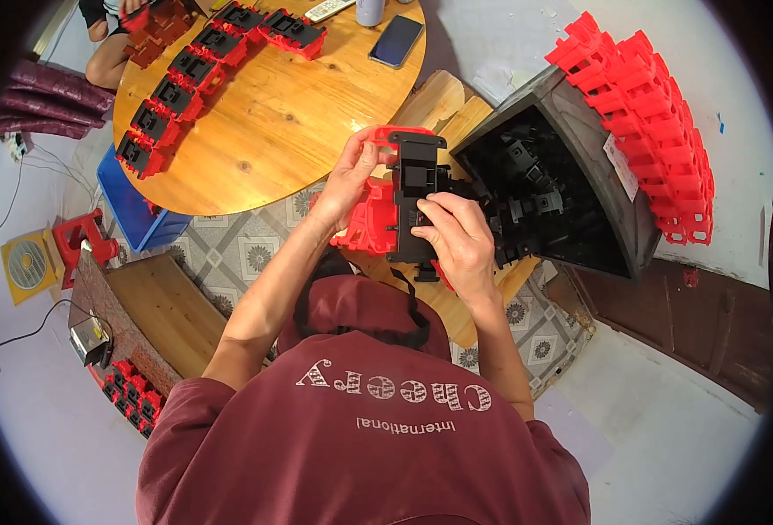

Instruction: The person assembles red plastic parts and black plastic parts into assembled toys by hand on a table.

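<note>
In front of my chest is a black plastic panel (411,236) with a square recess, set against a red plastic housing (371,217). My left hand (349,182) grips this piece at its upper left, its thumb beside the red edge. My right hand (461,238) is closed in a pinch at the middle of the black panel. Whatever small part lies between its fingertips is too hidden to name. More black parts show behind my right hand.
On the round wooden table (264,131) stand several red-and-black assemblies (196,66) and a phone (397,41). A black bin (562,157) of black parts is at right, by stacked red housings (645,114). A blue crate (137,206) is at left. Another person's hand (131,7) shows far left.
</note>
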`<move>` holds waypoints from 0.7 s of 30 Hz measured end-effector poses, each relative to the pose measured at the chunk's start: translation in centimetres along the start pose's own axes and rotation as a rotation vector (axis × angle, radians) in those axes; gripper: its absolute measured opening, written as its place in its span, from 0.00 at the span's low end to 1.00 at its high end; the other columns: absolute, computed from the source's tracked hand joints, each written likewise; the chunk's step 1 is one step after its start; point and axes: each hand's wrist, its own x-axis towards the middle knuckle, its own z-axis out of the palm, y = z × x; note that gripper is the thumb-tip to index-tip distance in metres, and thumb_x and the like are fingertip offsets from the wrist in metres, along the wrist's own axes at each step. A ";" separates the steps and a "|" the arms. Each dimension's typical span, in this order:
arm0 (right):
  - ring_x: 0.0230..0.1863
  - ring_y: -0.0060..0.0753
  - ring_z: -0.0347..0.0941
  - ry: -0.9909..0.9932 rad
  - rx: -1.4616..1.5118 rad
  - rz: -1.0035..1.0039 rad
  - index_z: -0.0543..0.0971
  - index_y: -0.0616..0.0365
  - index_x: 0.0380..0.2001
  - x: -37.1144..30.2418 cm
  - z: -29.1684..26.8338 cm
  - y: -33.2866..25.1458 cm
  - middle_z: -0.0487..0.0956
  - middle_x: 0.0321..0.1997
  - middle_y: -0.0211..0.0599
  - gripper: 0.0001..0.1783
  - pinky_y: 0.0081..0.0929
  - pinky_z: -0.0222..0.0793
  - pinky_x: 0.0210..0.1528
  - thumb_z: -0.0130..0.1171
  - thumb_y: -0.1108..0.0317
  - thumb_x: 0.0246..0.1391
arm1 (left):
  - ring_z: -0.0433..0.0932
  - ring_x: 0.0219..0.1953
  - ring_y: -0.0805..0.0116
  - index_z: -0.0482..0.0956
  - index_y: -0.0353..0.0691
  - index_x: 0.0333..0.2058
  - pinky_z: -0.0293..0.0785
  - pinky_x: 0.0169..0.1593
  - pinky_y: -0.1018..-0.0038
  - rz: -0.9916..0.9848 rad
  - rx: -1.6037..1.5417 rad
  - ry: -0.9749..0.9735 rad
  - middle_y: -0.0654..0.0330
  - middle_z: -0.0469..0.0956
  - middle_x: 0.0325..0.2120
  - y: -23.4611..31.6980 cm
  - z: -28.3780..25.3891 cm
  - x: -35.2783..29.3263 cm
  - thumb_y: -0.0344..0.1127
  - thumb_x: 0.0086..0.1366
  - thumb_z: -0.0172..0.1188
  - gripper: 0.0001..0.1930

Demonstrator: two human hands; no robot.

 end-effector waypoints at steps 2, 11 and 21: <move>0.38 0.41 0.74 0.008 -0.012 -0.014 0.79 0.64 0.39 0.1 0.2 -0.2 0.76 0.41 0.39 0.23 0.33 0.73 0.37 0.71 0.77 0.33 | 0.76 0.43 0.69 0.58 0.49 0.62 0.79 0.41 0.72 0.018 0.020 -0.007 0.58 0.71 0.46 0.2 0.0 -0.1 0.54 0.70 0.47 0.27; 0.38 0.40 0.74 -0.013 -0.079 -0.079 0.79 0.64 0.39 0.0 1.1 -0.2 0.76 0.42 0.38 0.23 0.33 0.72 0.38 0.71 0.75 0.33 | 0.73 0.49 0.67 0.56 0.51 0.63 0.76 0.48 0.68 0.039 0.027 -0.128 0.59 0.70 0.52 1.2 0.6 -0.9 0.55 0.71 0.44 0.27; 0.50 0.46 0.70 0.262 0.086 0.216 0.75 0.63 0.48 1.3 1.8 0.4 0.75 0.48 0.41 0.29 0.40 0.62 0.55 0.65 0.52 0.51 | 0.64 0.60 0.63 0.51 0.45 0.66 0.63 0.61 0.66 0.053 0.090 -0.152 0.54 0.65 0.57 2.0 2.3 -2.4 0.41 0.62 0.64 0.39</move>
